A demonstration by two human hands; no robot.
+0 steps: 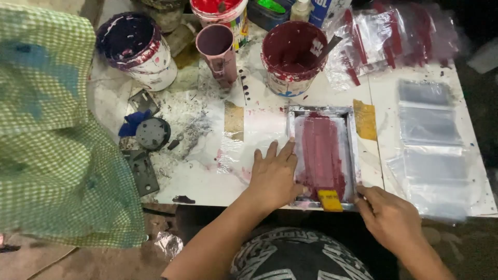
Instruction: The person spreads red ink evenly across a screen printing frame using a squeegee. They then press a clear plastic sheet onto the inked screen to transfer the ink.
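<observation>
Two bare hands are working at a small metal-framed printing screen (pixel 322 155) that is lying flat near the front edge of a paint-stained white table (pixel 207 176). Dark red ink is covering most of the screen's mesh, and a yellow-handled squeegee (pixel 330 199) is sitting at its near end, between the two hands. The left hand (pixel 274 176) is pressing palm down with fingers spread flat, lying partly on the table and partly over the screen's left frame edge; it is gripping nothing. The right hand (pixel 389 218) is resting at the screen's near right corner with fingers loosely curled, the fingertips touching the frame; whether it is actually pinching the frame I cannot tell. Strips of yellowish tape (pixel 365 119) are sticking to the table on both sides of the screen.

Just behind the screen a bucket of dark red ink (pixel 291 54) is standing with a stick leaning in it. Left of it are standing a mauve plastic cup (pixel 218 52) and, further left, a white bucket of dark purple ink (pixel 137 49). Clear plastic bags (pixel 430 140) are lying in a row along the right side of the table, with red-printed ones (pixel 389 36) heaped at the far right. A green checked cloth (pixel 57 135) is filling the left of the view.
</observation>
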